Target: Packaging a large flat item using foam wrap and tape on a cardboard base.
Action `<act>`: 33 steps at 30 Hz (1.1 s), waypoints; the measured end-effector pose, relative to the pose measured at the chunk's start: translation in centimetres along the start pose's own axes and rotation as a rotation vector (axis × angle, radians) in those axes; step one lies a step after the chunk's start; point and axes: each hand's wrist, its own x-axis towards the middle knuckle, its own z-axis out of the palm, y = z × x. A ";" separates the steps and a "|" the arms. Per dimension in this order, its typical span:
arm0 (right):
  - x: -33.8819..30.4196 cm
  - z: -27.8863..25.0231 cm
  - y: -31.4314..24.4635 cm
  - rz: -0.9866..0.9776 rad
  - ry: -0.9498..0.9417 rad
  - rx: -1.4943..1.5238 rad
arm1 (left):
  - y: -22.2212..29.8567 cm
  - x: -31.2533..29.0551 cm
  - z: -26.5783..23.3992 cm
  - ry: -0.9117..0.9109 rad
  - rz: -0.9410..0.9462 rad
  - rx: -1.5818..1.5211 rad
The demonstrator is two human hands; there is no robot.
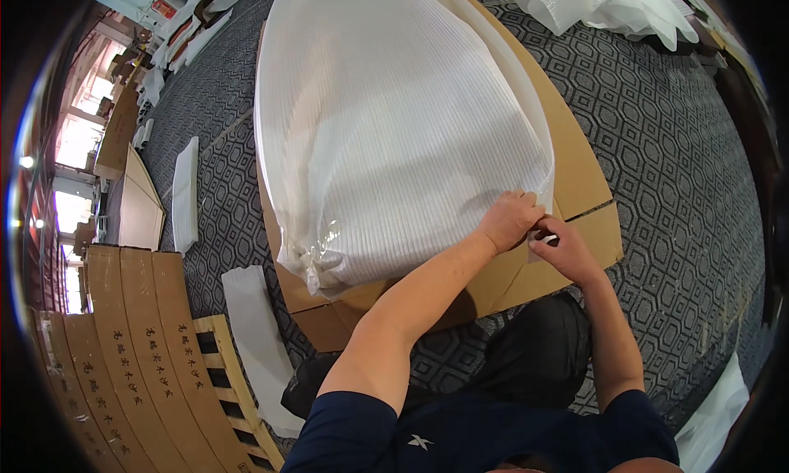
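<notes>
A: Start at the far left. What stands there?

B: Tall brown cartons [140,366] stand upright side by side, probably to save floor space. A wooden pallet [215,341] sits just beside them, then a long white strip [256,333] on the patterned carpet [666,218].

A: And the big thing in the middle?

B: A bulky piece in ribbed white wrap [394,119], lying on a flattened cardboard sheet [575,169], I'd judge to keep it off the floor. Its near left corner is gathered into a bunched knot [312,272] (shiny there, perhaps tape or clear film).

A: The hands?

B: Both are at the near right corner, touching or almost so. The left hand [511,218] is closed, fingers curled down over the wrap's edge. The right hand [567,249] is half curled, with thumb and forefinger drawn together; it seems to pinch the same corner, though the fingertips are partly hidden. Two hands there likely keep the loose wrap from slipping.

A: Further right?

B: Crumpled white sheeting [608,9] at the top, well apart from the hands.

A: Any writing?

B: Dark characters run down the cartons, one column per panel. The navy shirt [493,432] bears a small pale emblem. I see no lettering on the white wrap.
</notes>
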 end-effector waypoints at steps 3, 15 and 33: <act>-1.3 -0.5 2.2 -0.103 0.120 0.216 | -0.7 -0.4 0.3 -0.038 0.055 -0.002; 0.1 2.2 11.2 0.113 0.214 0.353 | 0.0 -0.1 0.2 -0.052 0.014 -0.050; 7.2 1.3 8.4 -0.168 0.201 0.283 | -0.6 -1.3 2.1 0.008 -0.034 -0.018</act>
